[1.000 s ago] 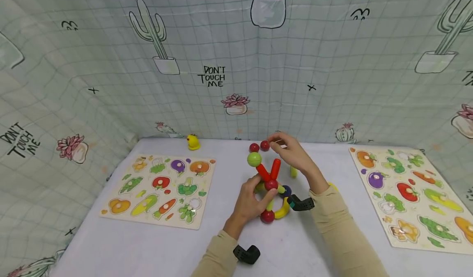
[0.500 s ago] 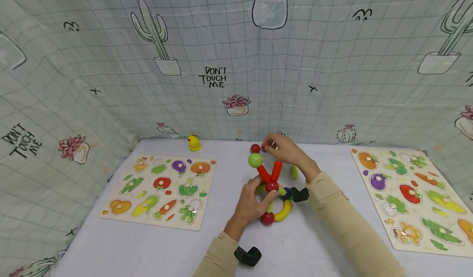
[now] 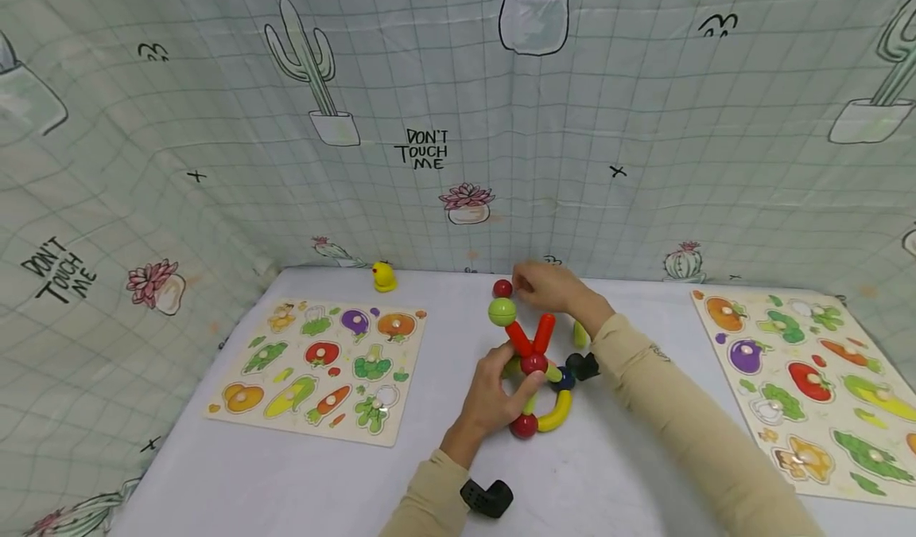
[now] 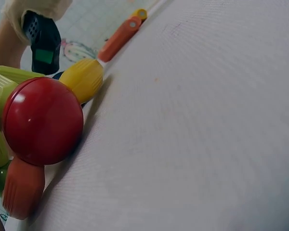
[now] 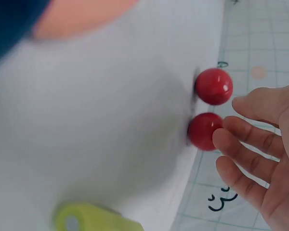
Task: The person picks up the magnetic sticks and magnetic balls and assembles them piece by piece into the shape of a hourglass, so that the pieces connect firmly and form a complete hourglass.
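Note:
My left hand grips a toy built of magnetic sticks and balls, its thumb on a middle red ball. Two red sticks rise from that ball, and a light green ball tops the left one. Lower on the toy are another red ball, a curved yellow stick and a dark blue ball. At the table's back, my right hand touches one loose red ball with its fingertips. A second loose red ball lies beside it, near the thumb.
Wooden vegetable puzzle boards lie at left and right. A yellow toy duck stands at the back edge, before a patterned cloth. Behind the toy lies a loose green stick. An orange stick shows in the left wrist view.
My right hand has moved left over the right-hand loose red ball, which is now hidden in the head view. The left hand keeps its hold on the toy. The head view has shifted slightly.

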A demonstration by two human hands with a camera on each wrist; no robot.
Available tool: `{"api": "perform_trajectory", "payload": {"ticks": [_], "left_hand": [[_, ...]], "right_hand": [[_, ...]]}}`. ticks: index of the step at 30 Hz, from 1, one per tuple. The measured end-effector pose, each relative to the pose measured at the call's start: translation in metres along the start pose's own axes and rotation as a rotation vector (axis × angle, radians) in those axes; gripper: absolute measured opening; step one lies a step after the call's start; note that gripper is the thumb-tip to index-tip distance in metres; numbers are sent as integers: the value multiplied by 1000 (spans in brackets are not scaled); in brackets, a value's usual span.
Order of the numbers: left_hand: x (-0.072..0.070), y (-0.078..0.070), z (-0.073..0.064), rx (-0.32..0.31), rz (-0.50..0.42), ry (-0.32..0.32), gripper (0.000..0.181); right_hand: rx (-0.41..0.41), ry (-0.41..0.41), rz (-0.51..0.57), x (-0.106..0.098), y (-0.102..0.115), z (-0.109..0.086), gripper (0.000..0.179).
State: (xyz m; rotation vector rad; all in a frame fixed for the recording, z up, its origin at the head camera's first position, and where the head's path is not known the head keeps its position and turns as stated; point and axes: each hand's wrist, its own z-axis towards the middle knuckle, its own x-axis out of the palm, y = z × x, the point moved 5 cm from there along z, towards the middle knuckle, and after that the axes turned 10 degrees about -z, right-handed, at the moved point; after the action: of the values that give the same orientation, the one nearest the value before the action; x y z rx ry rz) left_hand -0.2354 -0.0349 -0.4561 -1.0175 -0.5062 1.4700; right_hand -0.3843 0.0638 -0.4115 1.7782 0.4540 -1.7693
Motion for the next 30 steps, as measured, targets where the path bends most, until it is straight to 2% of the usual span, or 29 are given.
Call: {"api": "perform_trajectory", "payload": {"ticks": [12,20,30], "left_hand": [[2,-2,-2,-6,-5,-4,25],[1,-3,-1,2,-4,-5,25],[0,1,-1,3,2,-8,26]], "right_hand": [[0,52,-186,1,4,13,7],[-49,86,-236,4,14,16,35],[-70,141,-295,15,17,23,34]]}}
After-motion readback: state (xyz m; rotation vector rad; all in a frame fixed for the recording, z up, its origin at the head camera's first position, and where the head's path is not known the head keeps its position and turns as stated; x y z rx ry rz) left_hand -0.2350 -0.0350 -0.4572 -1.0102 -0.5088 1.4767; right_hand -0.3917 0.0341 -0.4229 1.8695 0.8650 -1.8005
